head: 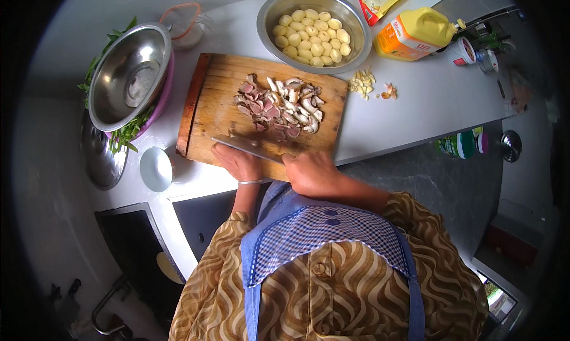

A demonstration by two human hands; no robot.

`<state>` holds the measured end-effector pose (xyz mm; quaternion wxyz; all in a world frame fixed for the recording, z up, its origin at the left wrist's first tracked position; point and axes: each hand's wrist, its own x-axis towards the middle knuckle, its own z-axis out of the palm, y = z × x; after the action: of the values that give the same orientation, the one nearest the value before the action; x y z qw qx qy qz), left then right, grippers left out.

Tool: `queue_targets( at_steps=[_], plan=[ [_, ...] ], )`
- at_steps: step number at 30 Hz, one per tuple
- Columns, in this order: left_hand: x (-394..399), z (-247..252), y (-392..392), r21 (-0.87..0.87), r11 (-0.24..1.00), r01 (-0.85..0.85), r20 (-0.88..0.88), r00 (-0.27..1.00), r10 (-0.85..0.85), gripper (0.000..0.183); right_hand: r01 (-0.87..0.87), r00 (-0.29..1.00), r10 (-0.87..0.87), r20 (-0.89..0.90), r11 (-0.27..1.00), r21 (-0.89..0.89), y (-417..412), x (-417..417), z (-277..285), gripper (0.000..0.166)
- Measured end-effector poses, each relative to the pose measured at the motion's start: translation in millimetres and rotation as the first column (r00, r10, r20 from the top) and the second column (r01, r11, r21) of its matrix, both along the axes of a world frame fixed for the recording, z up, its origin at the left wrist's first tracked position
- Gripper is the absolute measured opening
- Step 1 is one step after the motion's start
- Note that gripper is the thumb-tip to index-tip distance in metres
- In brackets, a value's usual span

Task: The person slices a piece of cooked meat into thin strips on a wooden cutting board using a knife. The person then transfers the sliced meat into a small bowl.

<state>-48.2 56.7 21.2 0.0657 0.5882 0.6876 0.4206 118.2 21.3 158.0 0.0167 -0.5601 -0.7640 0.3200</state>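
My right hand [311, 172] grips the handle of a kitchen knife [249, 147] over the front part of a wooden cutting board [211, 96]. The blade points left, across the front of my left hand [238, 162]. My left fingers are bent beside the blade and partly hidden by it, so I cannot tell whether they hold anything. A few small scraps lie just beyond the blade. Farther back on the board are a pile of sliced cooked meat [260, 109] and, touching its right side, a pile of pale strips [305, 102], perhaps mushroom.
Behind the board stands a steel basin [266, 41] of peeled potatoes [311, 36]. Peeled garlic cloves [362, 81] and a yellow oil jug [414, 36] are to the right. At left, a steel bowl [133, 73] rests over leafy greens [129, 129], near a white bowl [156, 169].
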Motion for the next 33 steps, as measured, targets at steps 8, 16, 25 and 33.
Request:
queue_targets(
  at_steps=[8,16,25,33],
  plan=[
    [-5.3,4.8,0.7,-0.072,0.995,0.071,-0.077,0.994,-0.077,0.030,-0.039,0.999,0.039,0.009,0.999,-0.031,11.9,-6.6,-3.3,0.018],
    [4.3,22.9,11.6,0.038,0.999,0.026,0.147,0.989,-0.031,0.035,-0.094,0.994,0.099,-0.053,0.991,0.092,42.1,-39.4,-20.4,0.014],
    [0.5,10.9,5.7,-0.036,0.999,0.011,-0.023,1.000,-0.012,0.031,-0.101,0.994,0.103,0.038,0.993,-0.062,28.4,-12.8,-9.7,0.021],
    [-0.7,12.3,3.9,-0.042,0.999,0.012,0.110,0.994,-0.007,0.031,-0.138,0.990,0.139,-0.025,0.990,0.040,63.9,-59.2,-33.3,0.018]
  ],
)
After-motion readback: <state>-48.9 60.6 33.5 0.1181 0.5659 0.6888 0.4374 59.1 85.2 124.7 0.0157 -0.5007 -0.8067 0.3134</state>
